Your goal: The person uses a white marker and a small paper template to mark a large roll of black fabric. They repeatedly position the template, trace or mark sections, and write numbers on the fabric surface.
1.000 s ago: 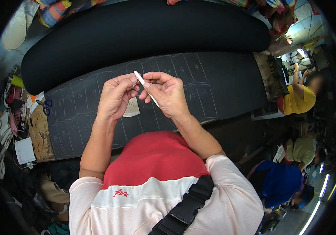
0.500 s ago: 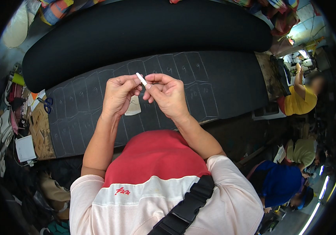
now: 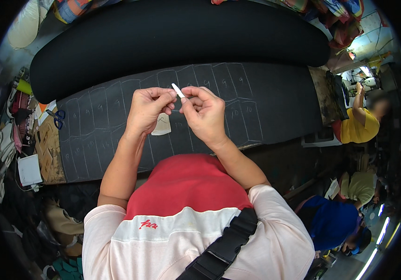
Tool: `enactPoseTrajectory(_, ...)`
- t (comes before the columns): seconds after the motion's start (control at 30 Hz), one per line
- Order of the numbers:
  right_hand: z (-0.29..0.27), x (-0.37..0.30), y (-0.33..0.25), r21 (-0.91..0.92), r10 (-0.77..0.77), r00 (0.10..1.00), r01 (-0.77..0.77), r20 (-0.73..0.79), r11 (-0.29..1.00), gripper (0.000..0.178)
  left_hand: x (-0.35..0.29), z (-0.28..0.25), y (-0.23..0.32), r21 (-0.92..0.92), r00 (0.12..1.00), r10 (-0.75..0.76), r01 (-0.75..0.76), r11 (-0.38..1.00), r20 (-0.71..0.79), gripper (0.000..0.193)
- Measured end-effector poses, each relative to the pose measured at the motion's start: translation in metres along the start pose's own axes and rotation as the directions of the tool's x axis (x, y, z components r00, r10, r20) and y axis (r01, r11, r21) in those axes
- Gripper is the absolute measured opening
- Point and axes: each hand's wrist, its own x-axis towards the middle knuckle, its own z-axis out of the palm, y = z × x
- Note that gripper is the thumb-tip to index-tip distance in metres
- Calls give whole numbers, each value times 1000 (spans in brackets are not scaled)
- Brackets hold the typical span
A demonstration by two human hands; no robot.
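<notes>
A short white chalk stick (image 3: 178, 90) is pinched between both hands above dark marked fabric. Its lower end sits between thumb and forefinger of my right hand (image 3: 203, 112), the other fingers curled in. My left hand (image 3: 150, 109) has thumb and forefinger pressed together against the stick's left side, fingers bent. Beneath the hands lies black fabric (image 3: 284, 98) with two rows of white-outlined shapes drawn across it. A small cream pattern piece (image 3: 162, 126) rests on that fabric just right of my left hand, partly covered by it.
A thick black fabric roll (image 3: 181, 35) lies along the table's far side. Blue-handled scissors (image 3: 59, 119) and a white box-like object (image 3: 30, 170) are at the left end. One co-worker in yellow (image 3: 360, 125) sits at the right, with others lower right, one in blue (image 3: 333, 221).
Both hands and the chalk stick appear slightly farther right over the fabric. The stick remains pinched, its upper tip still pointing up and left.
</notes>
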Motion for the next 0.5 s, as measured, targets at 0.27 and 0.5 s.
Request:
enactPoseTrajectory(0.27, -13, 8, -2, 645, 382, 852, -522, 359, 558, 18, 3, 5, 1, 9, 996, -75, 75, 997, 38, 10)
enactPoseTrajectory(0.5, -13, 13, 22, 535, 440, 819, -573, 367, 621, 16, 11, -3, -19, 41, 986, -164, 163, 986, 38, 10)
